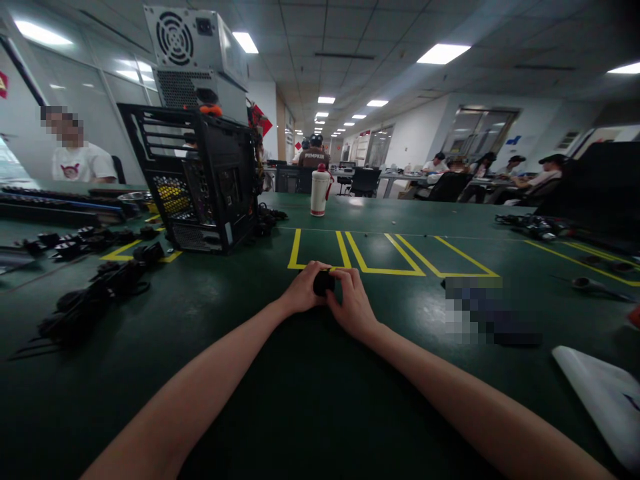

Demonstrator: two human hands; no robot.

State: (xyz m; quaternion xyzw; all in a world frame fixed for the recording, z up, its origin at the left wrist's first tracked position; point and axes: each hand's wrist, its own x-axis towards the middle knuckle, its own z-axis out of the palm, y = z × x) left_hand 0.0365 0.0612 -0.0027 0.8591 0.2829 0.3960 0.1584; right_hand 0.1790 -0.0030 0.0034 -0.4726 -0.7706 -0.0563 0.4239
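Between my two hands is a small black round object [324,283], held just above or on the green table [310,373]; its exact kind is too small to tell. My left hand [304,287] is wrapped round its left side. The fingers and thumb of my right hand [353,297] press on it from the right. Yellow tape outlines [370,270] lie just beyond my hands. A white bottle [320,192] with a red lid stands farther back.
At the left stands a black computer case [215,180] with silver power supplies [195,40] on top. Black cable bundles [95,300] lie left. A blurred dark item [490,313] and a white object [600,393] are at the right. Several people sit farther off.
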